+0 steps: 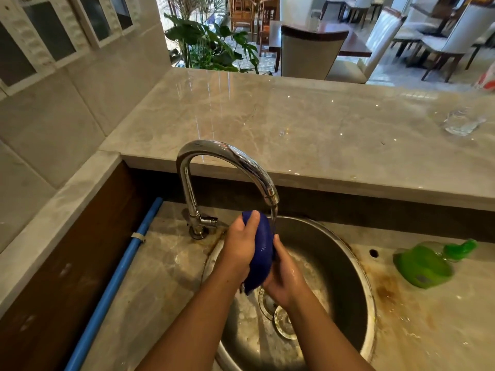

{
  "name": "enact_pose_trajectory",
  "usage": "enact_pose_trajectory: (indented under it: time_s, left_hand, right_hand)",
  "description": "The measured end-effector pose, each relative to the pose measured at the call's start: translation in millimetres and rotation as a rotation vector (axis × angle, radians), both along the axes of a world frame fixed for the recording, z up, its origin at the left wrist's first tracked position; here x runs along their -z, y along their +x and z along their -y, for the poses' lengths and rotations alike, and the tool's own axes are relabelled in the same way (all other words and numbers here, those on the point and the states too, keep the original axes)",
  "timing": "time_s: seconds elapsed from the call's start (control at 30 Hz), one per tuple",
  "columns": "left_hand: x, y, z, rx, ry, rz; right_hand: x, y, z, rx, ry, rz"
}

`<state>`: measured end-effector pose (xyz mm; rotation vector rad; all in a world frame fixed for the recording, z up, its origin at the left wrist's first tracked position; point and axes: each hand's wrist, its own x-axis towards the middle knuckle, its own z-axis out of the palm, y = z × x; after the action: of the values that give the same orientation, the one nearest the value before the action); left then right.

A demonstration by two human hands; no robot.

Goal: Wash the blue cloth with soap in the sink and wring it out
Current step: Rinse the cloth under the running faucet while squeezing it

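The blue cloth [261, 253] is bunched into a wad above the round steel sink [348, 266], right under the spout of the chrome tap [222, 153]. A thin stream of water runs from the spout onto it. My left hand [241, 245] grips the wad from the left, thumb over its top. My right hand [285, 274] holds it from the right, wet and shiny. A green soap bottle [426, 261] lies on its side on the counter right of the sink.
A drain strainer [284, 319] sits in the wet basin. A blue pipe [117, 274] runs along the left counter. The raised marble ledge [294, 124] behind the tap bears a clear glass [460, 121]. Chairs and plants stand beyond.
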<state>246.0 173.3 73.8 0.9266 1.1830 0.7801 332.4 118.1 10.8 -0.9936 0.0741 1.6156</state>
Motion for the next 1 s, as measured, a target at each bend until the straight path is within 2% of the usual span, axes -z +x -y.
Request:
enact_pose_trajectory:
  time_s: [0.13,0.17,0.23,0.33,0.4,0.43,0.5,0.53,0.6,0.67,0.7,0.77,0.8,0.87,0.93,1.0]
  left_hand:
    - [-3,0,0,0.076,-0.072,0.193]
    - [-1,-4,-2,0.090,-0.074,0.216]
    - [5,-13,-7,0.083,-0.028,0.135]
    - [22,-21,-10,0.064,0.091,-0.198]
    - [27,-19,-5,0.015,0.108,-0.317]
    - [29,-18,-2,0.007,0.129,-0.355]
    - [35,-15,1,0.028,0.164,-0.394]
    - [33,-16,1,0.024,0.134,-0.341]
    - [28,-19,0,-0.030,-0.060,-0.034]
    - [18,-23,3,-0.049,-0.327,0.362]
    - [12,-24,7,-0.034,-0.451,0.485]
    - [9,-23,16,-0.009,-0.614,0.563]
    - [12,-21,21,-0.008,-0.653,0.562]
    - [20,-19,25,-0.048,-0.657,0.533]
    - [28,-18,21,-0.121,-0.552,0.480]
    - [32,-17,14,-0.147,-0.420,0.323]
  right_hand:
    - [3,-7,-6,0.073,-0.028,0.022]
    - [0,-2,-8,0.110,-0.030,0.126]
    - [-10,11,-8,0.133,-0.026,0.494]
    - [-33,22,-5,0.091,0.043,1.040]
    - [-45,19,-3,0.049,0.099,1.272]
    - [-48,17,-2,0.045,0.130,1.319]
    - [-51,13,-1,0.079,0.187,1.298]
    - [-50,13,-2,0.100,0.186,1.260]
    - [-48,16,-5,0.131,0.134,1.103]
    - [-48,19,-10,0.154,0.054,0.804]
    - [-49,19,-12,0.171,0.028,0.638]
    - [-52,19,-14,0.200,0.001,0.381]
    - [-55,18,-14,0.195,-0.002,0.326]
    - [-56,18,-14,0.144,0.002,0.374]
    - [-57,19,-14,0.103,-0.048,0.549]
    - [-53,22,-13,0.084,-0.086,0.739]
